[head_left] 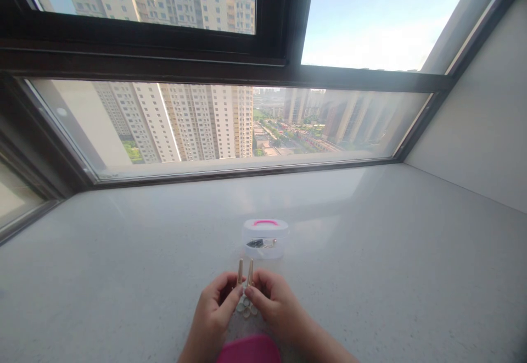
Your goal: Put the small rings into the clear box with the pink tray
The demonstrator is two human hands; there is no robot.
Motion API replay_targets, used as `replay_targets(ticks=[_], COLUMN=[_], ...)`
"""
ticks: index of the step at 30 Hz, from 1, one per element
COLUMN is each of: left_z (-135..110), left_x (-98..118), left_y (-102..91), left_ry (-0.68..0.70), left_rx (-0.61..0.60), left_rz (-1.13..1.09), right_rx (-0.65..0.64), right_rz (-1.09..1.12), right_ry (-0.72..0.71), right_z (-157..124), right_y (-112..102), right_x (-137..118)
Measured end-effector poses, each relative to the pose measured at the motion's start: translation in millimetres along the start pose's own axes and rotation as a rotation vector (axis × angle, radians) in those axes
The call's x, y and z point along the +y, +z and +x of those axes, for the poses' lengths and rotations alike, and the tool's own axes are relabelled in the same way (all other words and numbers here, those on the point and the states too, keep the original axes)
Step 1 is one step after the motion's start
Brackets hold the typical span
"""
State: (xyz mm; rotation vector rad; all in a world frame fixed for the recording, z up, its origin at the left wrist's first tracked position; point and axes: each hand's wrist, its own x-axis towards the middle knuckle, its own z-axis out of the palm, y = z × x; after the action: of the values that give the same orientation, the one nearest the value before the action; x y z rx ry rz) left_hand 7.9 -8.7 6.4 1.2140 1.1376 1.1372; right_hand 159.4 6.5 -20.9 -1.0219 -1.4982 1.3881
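My left hand (217, 306) pinches a slim, tapered gold-coloured hair clip (240, 271) between thumb and forefinger, its narrow end pointing away from me. A similar gold-coloured clip (250, 272) is pinched upright in my right hand (274, 301), beside the first with a small gap between them. Just below, between my hands, shows a cluster of pale round petal-like pieces (246, 308); whether it is joined to the clips I cannot tell. Beyond my fingertips stands a white oval box (265, 232) with a pink handle, and dark and light small items show through its side.
A bright pink object (249, 350) lies at the bottom edge, close to me and partly cut off. The pale speckled sill (382, 253) stretches to dark window frames (247, 173) at the back. A white wall (477, 116) closes the right side.
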Motion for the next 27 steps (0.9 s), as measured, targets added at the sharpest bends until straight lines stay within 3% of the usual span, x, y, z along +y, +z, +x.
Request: replay_targets(ticks=[9,27], left_z=[1.9,2.7], left_x=[-5.0,-4.3], left_y=[0.9,0.5], left_ry=[0.009,0.005], left_rx=[0.072,0.067], left_rz=[-0.029,-0.024], right_rx=[-0.005,-0.034], right_rz=[-0.037,-0.003], right_ry=[-0.020,0.000], right_z=[0.9,0.0], right_y=[-0.9,0.0], right_x=[5.5,0.9])
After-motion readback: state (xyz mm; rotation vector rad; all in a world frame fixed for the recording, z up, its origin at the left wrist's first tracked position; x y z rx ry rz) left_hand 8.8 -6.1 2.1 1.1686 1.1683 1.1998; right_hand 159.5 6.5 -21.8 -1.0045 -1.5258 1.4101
